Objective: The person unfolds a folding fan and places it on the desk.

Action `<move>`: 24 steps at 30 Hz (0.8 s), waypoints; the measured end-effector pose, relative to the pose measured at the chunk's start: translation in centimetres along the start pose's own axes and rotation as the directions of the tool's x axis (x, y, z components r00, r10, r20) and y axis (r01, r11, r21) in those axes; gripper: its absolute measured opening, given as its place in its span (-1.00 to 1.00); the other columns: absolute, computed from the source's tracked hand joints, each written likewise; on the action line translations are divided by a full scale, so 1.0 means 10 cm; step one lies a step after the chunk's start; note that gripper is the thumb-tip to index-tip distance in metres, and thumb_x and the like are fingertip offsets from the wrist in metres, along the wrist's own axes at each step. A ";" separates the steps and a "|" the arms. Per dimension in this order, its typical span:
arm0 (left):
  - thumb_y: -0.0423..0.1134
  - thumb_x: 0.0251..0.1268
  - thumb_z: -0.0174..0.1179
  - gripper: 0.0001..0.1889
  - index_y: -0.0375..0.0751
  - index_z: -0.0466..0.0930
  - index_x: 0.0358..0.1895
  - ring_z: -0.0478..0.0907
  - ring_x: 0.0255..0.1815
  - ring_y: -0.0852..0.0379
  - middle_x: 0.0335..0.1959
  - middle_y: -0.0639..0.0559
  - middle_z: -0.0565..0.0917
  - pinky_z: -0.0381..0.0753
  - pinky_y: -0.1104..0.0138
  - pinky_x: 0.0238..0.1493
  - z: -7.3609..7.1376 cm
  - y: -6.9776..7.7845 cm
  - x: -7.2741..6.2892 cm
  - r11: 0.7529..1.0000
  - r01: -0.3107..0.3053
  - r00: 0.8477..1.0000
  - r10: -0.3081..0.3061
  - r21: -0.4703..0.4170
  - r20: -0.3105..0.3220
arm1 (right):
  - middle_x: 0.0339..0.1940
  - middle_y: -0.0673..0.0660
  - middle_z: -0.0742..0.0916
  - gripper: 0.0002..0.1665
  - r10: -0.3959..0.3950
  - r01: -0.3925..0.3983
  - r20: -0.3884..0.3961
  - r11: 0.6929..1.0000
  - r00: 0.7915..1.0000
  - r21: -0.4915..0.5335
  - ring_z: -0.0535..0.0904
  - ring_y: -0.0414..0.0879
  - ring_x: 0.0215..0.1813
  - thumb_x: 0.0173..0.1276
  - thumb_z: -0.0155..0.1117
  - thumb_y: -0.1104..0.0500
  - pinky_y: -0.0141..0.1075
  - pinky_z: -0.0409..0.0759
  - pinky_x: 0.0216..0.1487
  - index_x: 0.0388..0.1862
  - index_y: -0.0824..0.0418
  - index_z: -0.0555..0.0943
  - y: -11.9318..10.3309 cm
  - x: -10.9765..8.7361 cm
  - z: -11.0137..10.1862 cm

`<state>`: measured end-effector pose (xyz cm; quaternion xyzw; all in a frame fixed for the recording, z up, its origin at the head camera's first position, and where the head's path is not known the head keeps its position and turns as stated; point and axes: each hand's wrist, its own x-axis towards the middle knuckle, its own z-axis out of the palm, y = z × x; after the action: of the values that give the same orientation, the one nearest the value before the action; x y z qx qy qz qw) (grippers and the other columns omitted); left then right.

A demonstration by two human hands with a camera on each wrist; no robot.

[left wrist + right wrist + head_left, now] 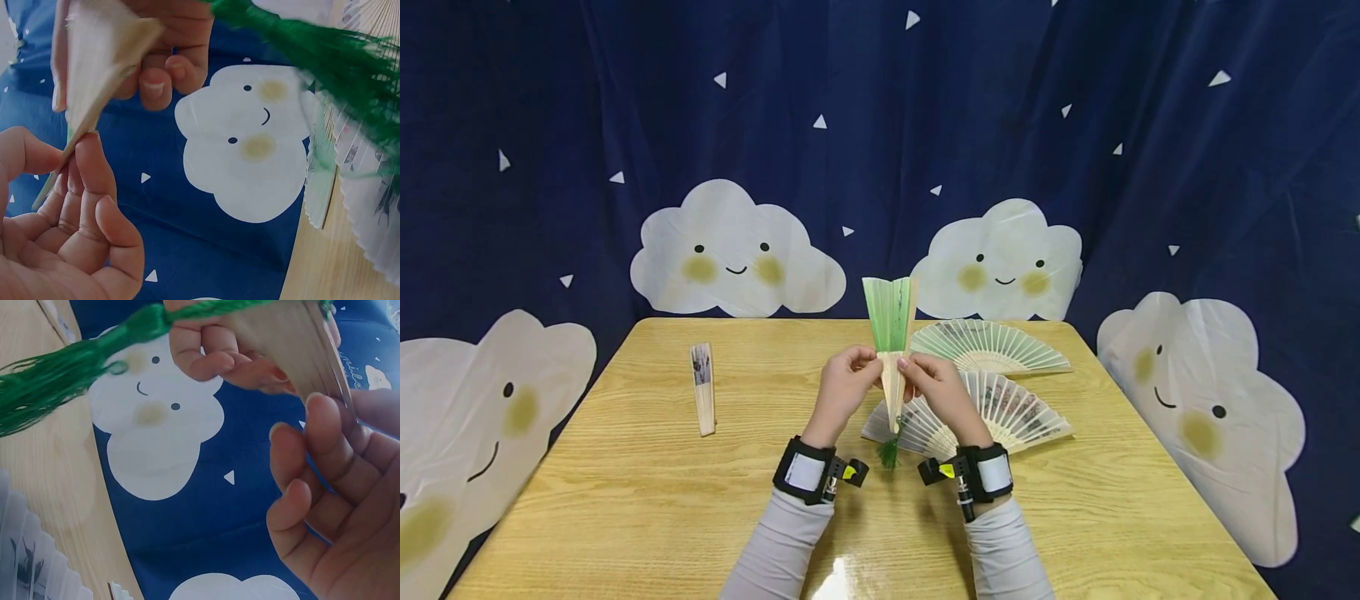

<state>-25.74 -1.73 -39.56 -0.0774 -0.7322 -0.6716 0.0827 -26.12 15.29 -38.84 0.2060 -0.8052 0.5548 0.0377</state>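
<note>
Both hands hold up a green folding fan [892, 317], partly spread, its pale wooden ribs pointing down. My left hand [844, 385] pinches the ribs' left edge between thumb and fingers, as the left wrist view shows at the guard stick [84, 125]. On the other edge, my right hand [942, 390] pinches the ribs [306, 356] the same way. A green tassel [889, 452] dangles from the fan's pivot and crosses close in front of both wrist cameras.
Right of the hands, a spread pale green fan [992, 343] lies at the back of the wooden table [625, 500]. Nearer, a spread white fan [1015, 412] with a printed pattern lies partly under the right hand. A folded fan [703, 390] lies at the left.
</note>
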 end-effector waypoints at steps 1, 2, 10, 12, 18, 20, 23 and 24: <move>-0.28 0.22 0.17 -0.81 -0.34 0.64 -0.20 0.66 -0.45 0.08 -0.38 -0.15 0.70 0.56 0.39 -0.39 0.00 -0.01 0.00 1.000 -0.003 1.000 0.003 -0.004 -0.009 | -0.63 0.30 0.60 -0.55 0.010 -0.010 -0.012 1.000 1.000 0.006 0.49 -0.03 -0.52 0.54 0.02 0.10 -0.32 0.46 -0.37 -0.52 0.35 0.53 0.01 0.00 -0.01; -0.29 0.22 0.17 -0.81 -0.35 0.64 -0.21 0.65 -0.47 0.11 -0.39 -0.16 0.70 0.54 0.40 -0.43 -0.01 -0.01 0.00 1.000 -0.007 1.000 0.006 -0.010 -0.017 | -0.63 0.30 0.60 -0.55 0.019 -0.018 -0.028 1.000 0.999 0.016 0.49 -0.02 -0.52 0.54 0.02 0.11 -0.32 0.46 -0.39 -0.51 0.37 0.53 0.02 0.00 -0.02; -0.34 0.25 0.16 -0.87 -0.36 0.57 -0.24 0.70 -0.47 0.03 -0.44 -0.09 0.66 0.53 0.41 -0.44 -0.08 0.01 0.01 0.995 -0.003 1.000 0.001 -0.104 -0.023 | -0.66 0.12 0.61 -0.53 0.064 -0.046 -0.159 0.992 0.985 0.114 0.51 0.04 -0.51 0.52 0.08 0.03 -0.33 0.47 -0.42 -0.49 0.37 0.53 0.09 0.00 -0.13; -0.36 0.25 0.16 -0.88 -0.37 0.53 -0.23 0.70 -0.48 0.08 -0.43 -0.08 0.66 0.59 0.36 -0.38 -0.09 0.01 0.02 0.992 0.001 1.000 -0.003 -0.124 -0.017 | -0.67 0.08 0.61 -0.52 0.062 -0.038 -0.181 0.990 0.982 0.135 0.52 0.08 -0.50 0.51 0.09 0.01 -0.31 0.48 -0.41 -0.49 0.35 0.53 0.09 0.00 -0.15; -0.41 0.27 0.14 -0.88 -0.36 0.50 -0.16 0.69 -0.48 0.18 -0.42 -0.07 0.66 0.61 0.36 -0.32 -0.13 0.02 0.04 0.978 0.009 1.000 -0.010 -0.211 -0.004 | -0.71 0.00 0.62 -0.53 0.053 0.007 -0.252 0.973 0.966 0.231 0.51 -0.01 -0.56 0.50 0.11 0.01 -0.33 0.47 -0.44 -0.54 0.31 0.53 0.10 0.00 -0.19; -0.40 0.28 0.14 -0.85 -0.34 0.51 -0.12 0.70 -0.44 0.14 -0.41 -0.04 0.67 0.61 0.32 -0.28 -0.14 0.03 0.03 0.971 0.005 1.000 -0.007 -0.239 -0.008 | -0.73 -0.01 0.62 -0.55 0.067 0.009 -0.285 0.966 0.956 0.259 0.51 -0.08 -0.58 0.49 0.11 0.02 -0.36 0.47 -0.45 -0.55 0.28 0.53 0.10 0.01 -0.19; -0.38 0.30 0.15 -0.82 -0.30 0.53 -0.06 0.72 -0.36 0.05 -0.38 0.00 0.69 0.62 0.26 -0.21 -0.15 0.04 0.02 0.963 -0.001 1.000 -0.006 -0.271 -0.022 | -0.72 -0.03 0.62 -0.58 0.095 0.007 -0.329 0.955 0.939 0.296 0.52 -0.18 -0.59 0.49 0.13 0.05 -0.39 0.47 -0.46 -0.56 0.24 0.50 0.10 0.02 -0.20; -0.37 0.31 0.16 -0.81 -0.29 0.53 -0.04 0.73 -0.33 0.03 -0.36 0.02 0.69 0.63 0.24 -0.19 -0.15 0.04 0.02 0.959 -0.003 1.000 -0.005 -0.282 -0.026 | -0.71 -0.03 0.62 -0.59 0.106 0.008 -0.342 0.949 0.934 0.315 0.52 -0.19 -0.59 0.49 0.13 0.06 -0.38 0.47 -0.45 -0.56 0.23 0.49 0.09 0.02 -0.21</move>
<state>-25.85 -3.15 -38.97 -0.0793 -0.6279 -0.7701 0.0801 -26.97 17.38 -38.81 0.0856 -0.6923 0.7036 0.1354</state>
